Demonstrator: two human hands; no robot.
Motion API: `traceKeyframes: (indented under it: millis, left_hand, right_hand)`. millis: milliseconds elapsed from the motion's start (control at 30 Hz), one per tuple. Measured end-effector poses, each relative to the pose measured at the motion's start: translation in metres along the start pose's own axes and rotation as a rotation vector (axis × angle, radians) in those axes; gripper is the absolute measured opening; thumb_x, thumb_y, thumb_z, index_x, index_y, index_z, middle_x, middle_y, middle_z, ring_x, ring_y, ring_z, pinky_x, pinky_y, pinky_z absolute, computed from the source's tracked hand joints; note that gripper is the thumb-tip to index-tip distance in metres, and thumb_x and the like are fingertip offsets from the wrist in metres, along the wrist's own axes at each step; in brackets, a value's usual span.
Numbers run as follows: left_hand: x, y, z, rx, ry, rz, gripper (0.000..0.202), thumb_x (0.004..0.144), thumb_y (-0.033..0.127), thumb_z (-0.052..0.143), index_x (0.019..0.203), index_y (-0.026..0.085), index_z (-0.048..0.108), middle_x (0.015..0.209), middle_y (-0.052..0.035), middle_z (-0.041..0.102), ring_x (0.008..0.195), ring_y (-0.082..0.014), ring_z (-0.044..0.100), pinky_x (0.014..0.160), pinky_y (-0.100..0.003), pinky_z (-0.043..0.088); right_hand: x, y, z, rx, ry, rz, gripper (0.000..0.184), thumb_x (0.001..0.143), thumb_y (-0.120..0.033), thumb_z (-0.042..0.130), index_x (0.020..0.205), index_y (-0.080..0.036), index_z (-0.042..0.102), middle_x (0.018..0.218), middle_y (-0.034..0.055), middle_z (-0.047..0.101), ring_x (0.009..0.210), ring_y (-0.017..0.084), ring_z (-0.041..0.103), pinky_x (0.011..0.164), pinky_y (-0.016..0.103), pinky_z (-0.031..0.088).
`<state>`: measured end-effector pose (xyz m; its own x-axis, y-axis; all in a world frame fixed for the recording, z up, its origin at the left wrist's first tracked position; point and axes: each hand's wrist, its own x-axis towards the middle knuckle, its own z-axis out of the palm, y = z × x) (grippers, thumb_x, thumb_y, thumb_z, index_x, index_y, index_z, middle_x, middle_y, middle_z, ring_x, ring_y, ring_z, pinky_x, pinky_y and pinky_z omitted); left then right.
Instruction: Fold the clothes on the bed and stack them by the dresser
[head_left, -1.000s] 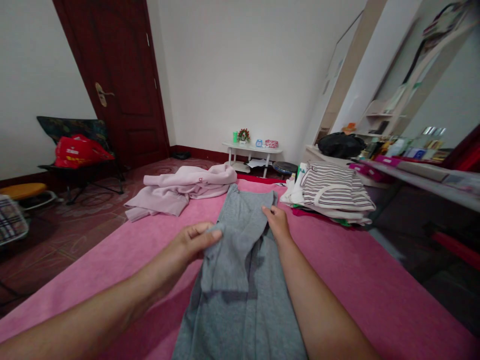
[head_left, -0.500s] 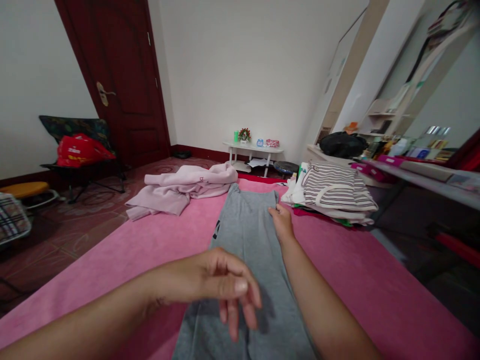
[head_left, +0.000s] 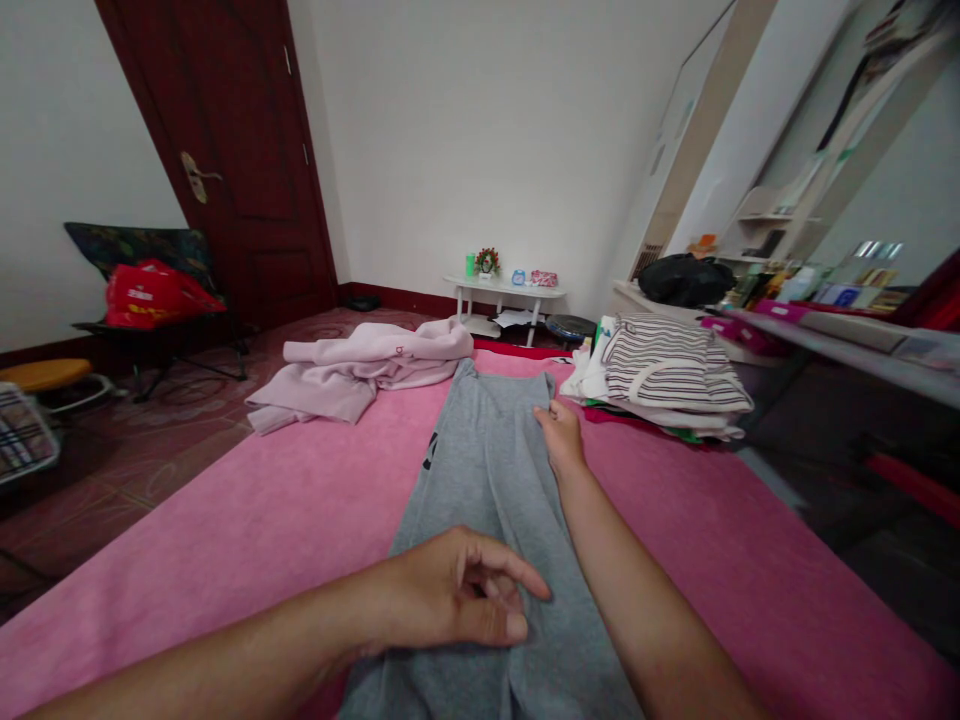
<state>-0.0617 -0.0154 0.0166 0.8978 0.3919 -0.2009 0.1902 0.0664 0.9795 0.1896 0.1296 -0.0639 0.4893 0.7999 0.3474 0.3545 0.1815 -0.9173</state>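
A pair of grey trousers (head_left: 480,470) lies lengthwise before me on a pink bed cover (head_left: 322,510), with a small black print on its left edge. My right hand (head_left: 561,435) grips the trousers' right edge near the far end, thumb on top. Low over the nearer part of the trousers is my left hand (head_left: 469,590), its index finger and thumb apart and the other fingers curled. Whether its fingertips touch the cloth is hard to see.
A crumpled light-pink sweatshirt (head_left: 367,370) lies at the far left. Folded clothes, a striped one (head_left: 667,365) on top, are stacked at the far right. A small white table (head_left: 502,289) stands beyond, and a cluttered desk (head_left: 847,335) borders the right side.
My left hand has moved slightly right and down, its fingers more curled. A crease has formed along the trousers' right half. My right hand keeps its hold at the edge.
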Motion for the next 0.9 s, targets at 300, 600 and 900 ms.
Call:
traceKeyframes:
  millis: [300,600,900]
  left_hand:
    - [0.0,-0.001,0.009,0.335,0.35,0.1,0.053,0.081,0.042,0.063,0.129,0.02,0.057,0.12,-0.0094,0.055,0.104,-0.0224,0.052,0.09,-0.033,0.042]
    - [0.002,0.007,0.021,0.094,0.107,-0.011,0.049,0.076,0.043,0.068,0.119,0.02,0.065,0.065,0.0042,0.043,0.054,-0.0069,0.036,0.048,-0.018,0.027]
    - [-0.008,0.024,0.031,-0.318,0.296,0.06,0.032,0.077,0.041,0.069,0.096,0.016,0.075,0.07,-0.001,0.058,0.059,-0.008,0.046,0.054,-0.017,0.036]
  right_hand:
    - [-0.001,-0.001,-0.001,0.027,0.0,-0.006,0.018,0.069,-0.039,0.052,0.067,-0.022,0.055,0.053,-0.0048,0.052,0.058,0.016,0.051,0.054,0.024,0.039]
    - [-0.001,-0.001,-0.001,0.045,-0.012,-0.013,0.019,0.069,-0.039,0.054,0.07,-0.021,0.058,0.053,-0.0044,0.052,0.058,0.016,0.05,0.055,0.024,0.039]
    - [0.0,0.0,-0.001,0.045,-0.026,-0.031,0.02,0.068,-0.04,0.053,0.07,-0.02,0.057,0.054,-0.0037,0.054,0.057,0.016,0.049,0.055,0.024,0.037]
